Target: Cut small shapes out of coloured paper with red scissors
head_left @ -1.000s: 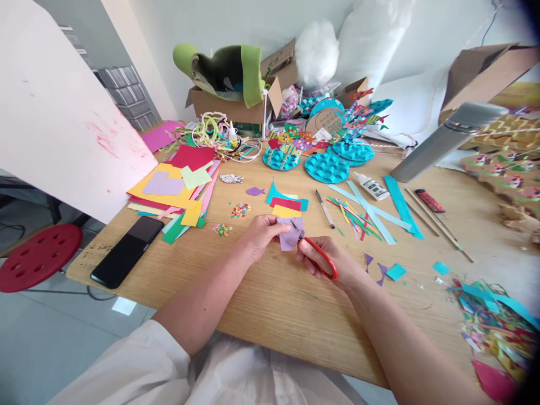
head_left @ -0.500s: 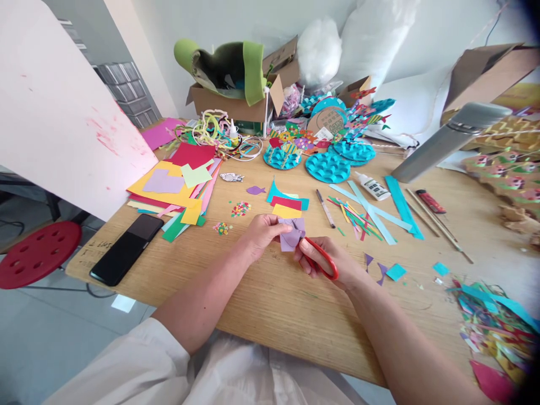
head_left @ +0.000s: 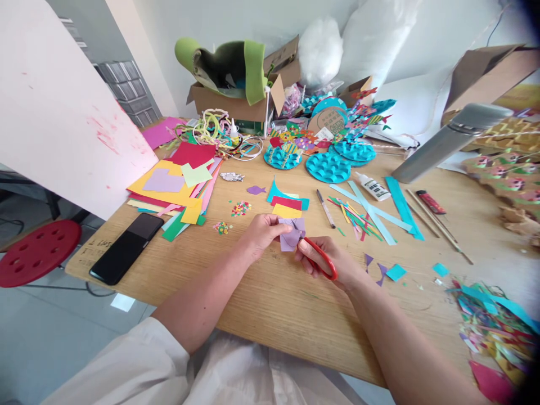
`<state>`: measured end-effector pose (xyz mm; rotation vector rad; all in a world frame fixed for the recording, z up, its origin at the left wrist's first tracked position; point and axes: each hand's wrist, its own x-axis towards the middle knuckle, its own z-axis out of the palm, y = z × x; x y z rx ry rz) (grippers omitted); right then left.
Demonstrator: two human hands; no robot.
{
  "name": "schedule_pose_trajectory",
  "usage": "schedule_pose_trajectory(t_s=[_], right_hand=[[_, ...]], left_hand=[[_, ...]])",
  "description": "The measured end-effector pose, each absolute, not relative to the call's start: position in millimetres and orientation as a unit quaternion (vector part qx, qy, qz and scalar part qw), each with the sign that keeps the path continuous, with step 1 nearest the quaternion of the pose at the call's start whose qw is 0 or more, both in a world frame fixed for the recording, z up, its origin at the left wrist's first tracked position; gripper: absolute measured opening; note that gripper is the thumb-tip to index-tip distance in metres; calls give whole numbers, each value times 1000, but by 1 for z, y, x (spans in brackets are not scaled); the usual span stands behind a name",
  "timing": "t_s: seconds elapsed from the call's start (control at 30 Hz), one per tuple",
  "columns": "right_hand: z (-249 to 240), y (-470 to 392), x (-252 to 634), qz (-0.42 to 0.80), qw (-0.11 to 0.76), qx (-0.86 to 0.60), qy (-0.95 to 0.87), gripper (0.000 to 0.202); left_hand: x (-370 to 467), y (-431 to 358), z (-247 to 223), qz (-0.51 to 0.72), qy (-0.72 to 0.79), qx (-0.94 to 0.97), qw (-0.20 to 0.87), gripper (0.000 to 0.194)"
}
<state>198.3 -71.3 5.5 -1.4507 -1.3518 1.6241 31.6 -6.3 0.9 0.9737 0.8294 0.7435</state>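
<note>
My left hand (head_left: 265,232) pinches the left side of a small purple paper piece (head_left: 289,241) with dark drawn lines on it. Red-handled scissors (head_left: 323,260) are in my right hand (head_left: 317,256), their tip end at the paper's right edge. Just beyond the paper lie yellow (head_left: 287,211), red (head_left: 287,203) and blue paper pieces (head_left: 273,193). A purple fish cutout (head_left: 255,190) rests farther back, near a silvery fish-shaped piece (head_left: 232,176). Purple scraps (head_left: 382,273) lie to the right of my right hand.
Coloured paper sheets (head_left: 158,183) and a phone (head_left: 126,247) lie at left. Paper dots (head_left: 241,209), a pen (head_left: 325,208), paper strips (head_left: 356,219) and a glue bottle (head_left: 373,186) are mid-table. A grey flask (head_left: 451,143) and a scrap heap (head_left: 493,326) occupy the right.
The scissors and my right hand have shifted very slightly to the left. My left hand keeps its hold on the purple paper in nearly the same place.
</note>
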Motion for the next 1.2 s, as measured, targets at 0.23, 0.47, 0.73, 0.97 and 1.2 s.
schedule_pose_trajectory(t_s=[0.23,0.47,0.73,0.97,1.2], right_hand=[[5,-71,198,610,294,-542,-498,53],[3,-71,199,605,299,-540,-502,52],[6,-72,198,610,305,-543,-490,52],[3,-71,199,616,306,-539,-486,53],[4,-71,198,612,305,-532,-499,61]], left_hand=[[32,-6,2,336,380,430,747,25],[32,-6,0,334,370,427,754,26],[32,-5,-1,334,376,424,753,24],[31,-4,-1,344,369,423,753,26],[31,-5,1,343,361,411,763,28]])
